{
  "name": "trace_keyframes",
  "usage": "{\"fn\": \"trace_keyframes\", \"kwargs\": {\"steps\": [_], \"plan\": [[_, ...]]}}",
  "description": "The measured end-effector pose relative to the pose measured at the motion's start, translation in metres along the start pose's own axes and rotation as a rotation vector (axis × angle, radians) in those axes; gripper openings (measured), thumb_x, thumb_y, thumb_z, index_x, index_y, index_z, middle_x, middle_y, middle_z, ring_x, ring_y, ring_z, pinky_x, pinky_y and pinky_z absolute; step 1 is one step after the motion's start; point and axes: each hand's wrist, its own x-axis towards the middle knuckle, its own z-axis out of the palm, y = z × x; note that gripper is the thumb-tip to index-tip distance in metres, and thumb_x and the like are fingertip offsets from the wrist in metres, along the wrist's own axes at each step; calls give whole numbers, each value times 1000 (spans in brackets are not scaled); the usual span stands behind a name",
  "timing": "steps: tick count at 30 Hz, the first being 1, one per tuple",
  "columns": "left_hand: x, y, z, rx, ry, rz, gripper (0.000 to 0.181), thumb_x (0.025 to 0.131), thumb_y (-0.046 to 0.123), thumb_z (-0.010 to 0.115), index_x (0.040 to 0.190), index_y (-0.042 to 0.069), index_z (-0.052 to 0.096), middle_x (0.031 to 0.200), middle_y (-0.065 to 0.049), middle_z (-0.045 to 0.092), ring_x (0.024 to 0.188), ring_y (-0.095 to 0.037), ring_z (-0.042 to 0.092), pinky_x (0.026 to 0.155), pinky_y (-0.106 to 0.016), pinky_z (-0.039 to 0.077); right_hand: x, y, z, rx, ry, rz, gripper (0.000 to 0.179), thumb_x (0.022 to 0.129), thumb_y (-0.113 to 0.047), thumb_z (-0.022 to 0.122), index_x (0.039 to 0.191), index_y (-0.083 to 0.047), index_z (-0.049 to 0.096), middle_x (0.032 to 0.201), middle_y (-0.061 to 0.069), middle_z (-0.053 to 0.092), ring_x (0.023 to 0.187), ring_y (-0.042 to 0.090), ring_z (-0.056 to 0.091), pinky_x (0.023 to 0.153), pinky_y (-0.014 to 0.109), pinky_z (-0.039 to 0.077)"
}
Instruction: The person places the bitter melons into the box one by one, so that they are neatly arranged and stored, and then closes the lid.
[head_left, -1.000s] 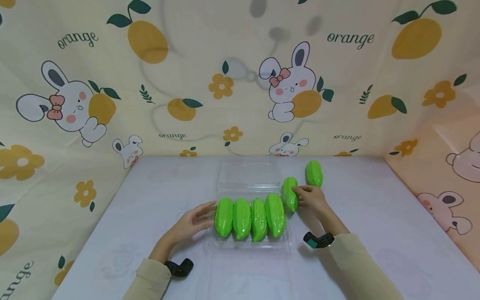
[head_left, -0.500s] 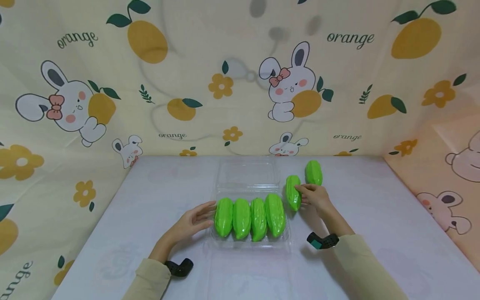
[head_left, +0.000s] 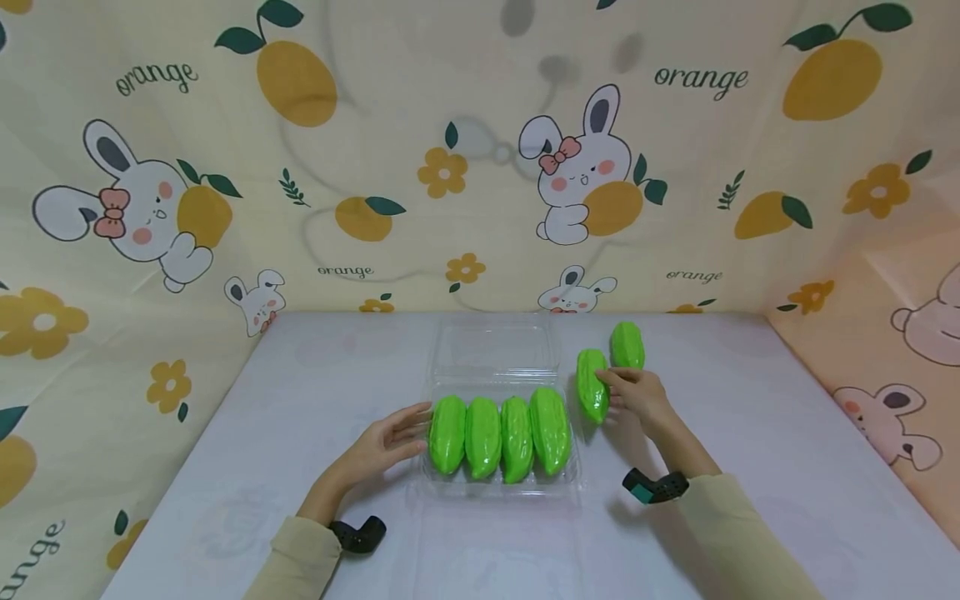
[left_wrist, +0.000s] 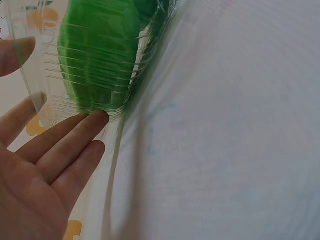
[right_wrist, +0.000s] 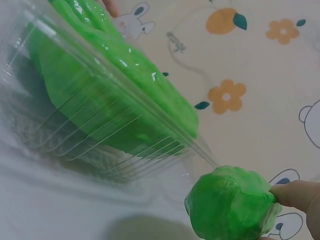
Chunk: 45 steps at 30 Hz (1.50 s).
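Observation:
Pinched between the thumb and fingers of my right hand [head_left: 639, 398] is a glossy green ridged gourd [head_left: 592, 385], just right of a clear plastic box [head_left: 501, 488]. The right wrist view shows its rounded end [right_wrist: 231, 202] beside the box wall, with a shadow below. Several similar gourds [head_left: 483, 437] lie side by side in the box. My left hand [head_left: 384, 442] is at the box's left side, fingers extended; its fingertips [left_wrist: 97, 119] touch the ribbed wall in the left wrist view. Another green gourd [head_left: 627, 345] lies on the table behind my right hand.
The box's clear lid [head_left: 493, 350] lies folded back behind it on the white-covered table [head_left: 322, 358]. A second clear flap seems to lie in front, though it is faint. Patterned cloth walls [head_left: 450, 108] enclose the table at the back and sides.
My right hand has shifted slightly right, carrying the held gourd away from the box's right edge. The left hand and the gourds in the box have stayed in place.

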Motion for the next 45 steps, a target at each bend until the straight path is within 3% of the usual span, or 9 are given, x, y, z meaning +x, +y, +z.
{"fn": "trace_keyframes", "kwargs": {"steps": [8,17,26,36,45], "plan": [[0,0,0,-3,0,-4,61,97,20,58,149,3,32,148,-28,42,134,-46,46,111,-53,41,-4,-2,-2,18,-24,4,73,95,-48,54,142,5,41,133,19,51,85,1,57,90,25,58],[1,-1,0,-1,-3,-6,62,97,20,59,149,2,31,148,-29,41,134,-47,45,111,-53,41,-14,-2,0,27,-36,-18,73,95,-50,53,143,4,40,134,17,51,93,4,56,83,17,57],[2,-1,2,-2,-1,0,62,97,20,59,149,3,31,149,-28,41,133,-46,46,110,-53,42,-27,-9,-1,32,-24,-55,73,96,-47,53,142,7,39,137,22,51,90,0,57,78,14,57],[5,3,13,-9,-7,12,61,96,21,59,149,4,33,148,-27,42,134,-45,46,111,-53,41,-41,-12,0,42,-57,-112,78,94,-50,55,141,9,38,137,26,50,91,5,62,83,17,57],[6,6,18,5,2,1,61,97,22,59,149,4,33,149,-26,42,133,-44,47,110,-51,44,-52,-20,13,36,-98,-125,65,96,-41,57,139,5,44,134,23,55,92,5,63,89,22,59]]}}
